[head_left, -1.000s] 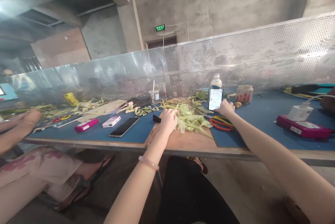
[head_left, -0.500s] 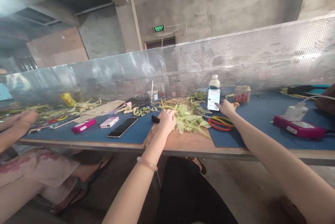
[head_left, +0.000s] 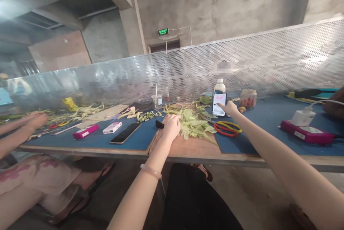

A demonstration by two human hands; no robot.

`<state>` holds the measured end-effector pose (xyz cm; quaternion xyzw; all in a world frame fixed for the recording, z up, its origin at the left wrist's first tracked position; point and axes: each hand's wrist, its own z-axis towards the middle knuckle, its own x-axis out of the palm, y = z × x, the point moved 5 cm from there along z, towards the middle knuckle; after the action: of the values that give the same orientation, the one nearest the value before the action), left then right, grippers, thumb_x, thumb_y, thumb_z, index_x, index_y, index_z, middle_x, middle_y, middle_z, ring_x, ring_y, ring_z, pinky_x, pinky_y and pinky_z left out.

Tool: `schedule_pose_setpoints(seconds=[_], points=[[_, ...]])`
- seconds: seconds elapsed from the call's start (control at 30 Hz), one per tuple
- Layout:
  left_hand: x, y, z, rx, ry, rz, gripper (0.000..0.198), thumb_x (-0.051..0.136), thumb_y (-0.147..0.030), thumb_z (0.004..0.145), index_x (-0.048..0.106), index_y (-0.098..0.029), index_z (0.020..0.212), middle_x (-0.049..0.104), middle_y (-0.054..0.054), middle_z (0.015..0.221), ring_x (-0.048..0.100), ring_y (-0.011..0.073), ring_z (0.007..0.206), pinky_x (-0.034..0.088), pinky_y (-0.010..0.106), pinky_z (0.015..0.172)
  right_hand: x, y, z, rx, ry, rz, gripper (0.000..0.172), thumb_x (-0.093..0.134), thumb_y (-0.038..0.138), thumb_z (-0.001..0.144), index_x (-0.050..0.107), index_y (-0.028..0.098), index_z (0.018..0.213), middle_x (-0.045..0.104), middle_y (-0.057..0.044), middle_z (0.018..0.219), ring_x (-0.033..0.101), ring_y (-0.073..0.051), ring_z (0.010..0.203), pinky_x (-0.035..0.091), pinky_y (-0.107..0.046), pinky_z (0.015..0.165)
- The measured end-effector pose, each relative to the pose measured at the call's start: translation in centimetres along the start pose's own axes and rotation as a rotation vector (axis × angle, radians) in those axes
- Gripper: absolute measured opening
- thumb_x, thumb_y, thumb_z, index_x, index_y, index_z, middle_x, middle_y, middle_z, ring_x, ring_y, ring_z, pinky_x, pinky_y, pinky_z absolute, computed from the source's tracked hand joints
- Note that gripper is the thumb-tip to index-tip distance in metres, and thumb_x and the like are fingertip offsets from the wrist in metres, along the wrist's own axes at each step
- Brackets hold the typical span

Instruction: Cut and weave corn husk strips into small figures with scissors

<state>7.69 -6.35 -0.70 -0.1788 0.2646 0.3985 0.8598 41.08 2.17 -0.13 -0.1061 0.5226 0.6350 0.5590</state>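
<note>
My left hand (head_left: pixel 172 125) rests at the left edge of a loose heap of pale green leafy strips (head_left: pixel 192 126), its fingers curled together. Whatever is between those fingers is hidden. My right hand (head_left: pixel 230 108) reaches forward with the index finger stretched out onto the screen of an upright smartphone (head_left: pixel 219 109); nothing is held in it. Behind the phone stands a white-capped bottle (head_left: pixel 220 85). Scissors with red and yellow handles (head_left: pixel 228 129) lie just below my right wrist. A small black object (head_left: pixel 159 124) lies left of my left hand.
A second phone (head_left: pixel 125 133), a white-pink box (head_left: pixel 112 127) and a magenta box (head_left: pixel 85 131) lie leftward. At far left are another person's hands (head_left: pixel 37 120). A jar (head_left: pixel 247 99) and a magenta power strip (head_left: pixel 306 131) stand right. A perforated metal panel (head_left: pixel 188 68) backs the table.
My right index finger has shifted up and left on the phone, and the screen shows a different page. My left hand stays nearly still. The other person's hands have moved slightly right.
</note>
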Motion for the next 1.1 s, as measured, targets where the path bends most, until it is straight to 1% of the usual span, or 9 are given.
schedule_pose_setpoints(seconds=[0.13, 0.33, 0.47, 0.6, 0.67, 0.8, 0.87, 0.97, 1.1], points=[[0.0, 0.0, 0.0, 0.002, -0.001, -0.002, 0.031, 0.042, -0.004, 0.072, 0.063, -0.017, 0.092, 0.062, 0.006, 0.092, 0.054, 0.0207, 0.094, 0.044, 0.035, 0.087, 0.0, 0.3, 0.2, 0.052, 0.036, 0.001, 0.064, 0.047, 0.063, 0.073, 0.063, 0.004, 0.094, 0.064, -0.022, 0.090, 0.060, -0.032, 0.090, 0.045, -0.036, 0.071], [0.1, 0.0, 0.1, -0.013, 0.030, 0.018, 0.031, 0.043, -0.003, 0.072, 0.062, -0.017, 0.092, 0.062, 0.006, 0.091, 0.054, 0.0205, 0.092, 0.043, 0.035, 0.087, -0.2, 0.6, -0.4, 0.121, 0.014, 0.011, 0.070, 0.047, 0.066, 0.071, 0.062, 0.003, 0.097, 0.062, -0.025, 0.097, 0.056, -0.036, 0.097, 0.045, -0.039, 0.073], [0.3, 0.2, 0.0, -0.011, 0.041, 0.022, 0.031, 0.042, -0.003, 0.072, 0.062, -0.016, 0.092, 0.062, 0.007, 0.092, 0.053, 0.0207, 0.091, 0.043, 0.035, 0.086, -0.3, 0.6, -0.7, 0.123, 0.007, 0.020, 0.070, 0.051, 0.064, 0.068, 0.061, 0.003, 0.100, 0.062, -0.026, 0.096, 0.056, -0.037, 0.098, 0.045, -0.039, 0.073], [0.4, 0.3, 0.0, -0.020, 0.047, 0.024, 0.031, 0.042, -0.004, 0.073, 0.062, -0.015, 0.093, 0.062, 0.006, 0.093, 0.053, 0.0202, 0.092, 0.043, 0.034, 0.086, -0.1, 0.4, -0.6, 0.094, 0.007, 0.028, 0.069, 0.054, 0.063, 0.067, 0.060, 0.003, 0.101, 0.062, -0.025, 0.096, 0.056, -0.038, 0.097, 0.044, -0.039, 0.072], [0.4, 0.3, 0.0, -0.028, 0.056, 0.026, 0.031, 0.042, -0.005, 0.073, 0.062, -0.016, 0.093, 0.062, 0.006, 0.093, 0.053, 0.0199, 0.092, 0.042, 0.033, 0.086, -0.1, 0.1, -0.6, 0.056, 0.016, 0.037, 0.065, 0.056, 0.060, 0.067, 0.060, 0.004, 0.100, 0.063, -0.024, 0.095, 0.057, -0.036, 0.096, 0.044, -0.037, 0.072], [0.3, 0.1, 0.0, -0.029, 0.058, 0.030, 0.030, 0.041, -0.005, 0.074, 0.062, -0.016, 0.093, 0.062, 0.006, 0.093, 0.053, 0.0199, 0.093, 0.042, 0.033, 0.088, 0.0, -0.3, -0.7, -0.060, 0.065, 0.073, 0.045, 0.057, 0.049, 0.071, 0.062, 0.011, 0.094, 0.066, -0.015, 0.091, 0.061, -0.027, 0.087, 0.043, -0.029, 0.068], [0.3, 0.1, 0.1, -0.028, 0.056, 0.027, 0.030, 0.041, -0.006, 0.075, 0.063, -0.016, 0.092, 0.062, 0.006, 0.093, 0.053, 0.0200, 0.094, 0.042, 0.032, 0.088, 0.0, -0.5, -0.8, -0.094, 0.085, 0.085, 0.038, 0.059, 0.044, 0.072, 0.063, 0.012, 0.091, 0.067, -0.012, 0.089, 0.062, -0.024, 0.082, 0.043, -0.027, 0.066], [0.4, 0.2, 0.0, -0.035, 0.067, 0.024, 0.030, 0.041, -0.006, 0.074, 0.063, -0.016, 0.092, 0.062, 0.006, 0.093, 0.053, 0.0201, 0.093, 0.042, 0.032, 0.087, 0.0, -0.7, -0.7, -0.100, 0.088, 0.089, 0.035, 0.060, 0.041, 0.072, 0.063, 0.010, 0.089, 0.067, -0.012, 0.084, 0.062, -0.023, 0.076, 0.042, -0.026, 0.063], [0.5, 0.4, 0.0, -0.037, 0.076, 0.030, 0.030, 0.041, -0.005, 0.073, 0.063, -0.016, 0.092, 0.062, 0.006, 0.093, 0.052, 0.0201, 0.092, 0.042, 0.032, 0.086, 0.1, -0.8, -0.6, -0.092, 0.073, 0.095, 0.034, 0.061, 0.039, 0.072, 0.062, 0.009, 0.089, 0.067, -0.013, 0.087, 0.062, -0.024, 0.079, 0.042, -0.026, 0.063]])
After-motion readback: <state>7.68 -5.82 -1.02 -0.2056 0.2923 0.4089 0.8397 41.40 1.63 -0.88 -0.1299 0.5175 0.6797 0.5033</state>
